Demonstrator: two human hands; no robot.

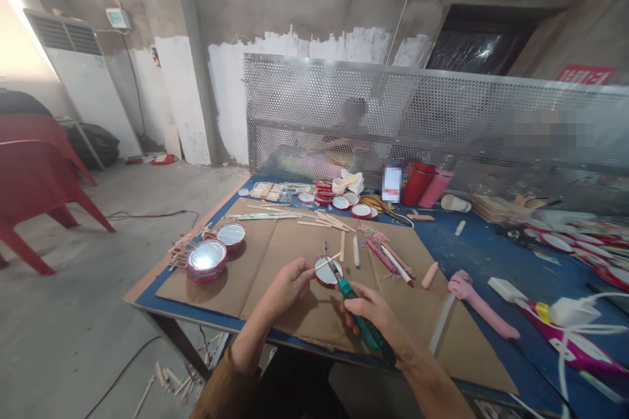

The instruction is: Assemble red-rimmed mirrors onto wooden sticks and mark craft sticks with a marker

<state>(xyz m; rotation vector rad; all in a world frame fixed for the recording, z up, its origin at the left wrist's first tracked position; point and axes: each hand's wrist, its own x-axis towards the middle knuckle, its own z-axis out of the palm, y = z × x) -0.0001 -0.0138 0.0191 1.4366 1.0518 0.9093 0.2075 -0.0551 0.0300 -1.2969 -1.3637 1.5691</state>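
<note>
A small round disc (324, 276) with a smooth, glassy pale face and a red, scalloped-looking rim lies flat on brown, matte corrugated cardboard (275, 262). A thin, straight stick (323, 264) of pale wood slants over its face. The disc sits between the two hands, just ahead of them: the left hand (291, 283) is at its left edge, fingertips pinching the near end of the stick, while the right hand (366, 309) is to its lower right, wrapped around green-handled pliers (346, 289) whose metal nose reaches over the disc. Its face looks whitish and bright, partly covered by stick and tool.

Beyond it, more flat wooden strips (334, 221) lie loosely fanned. To the right are a slim white marker (356, 251) and a bundle of pinkish rods (384, 258). On the left, shiny mirror discs (207, 257) with glossy red rims are stacked. Blue tabletop (432, 236) shows around the cardboard, and a perforated metal screen (299, 105) stands behind.
</note>
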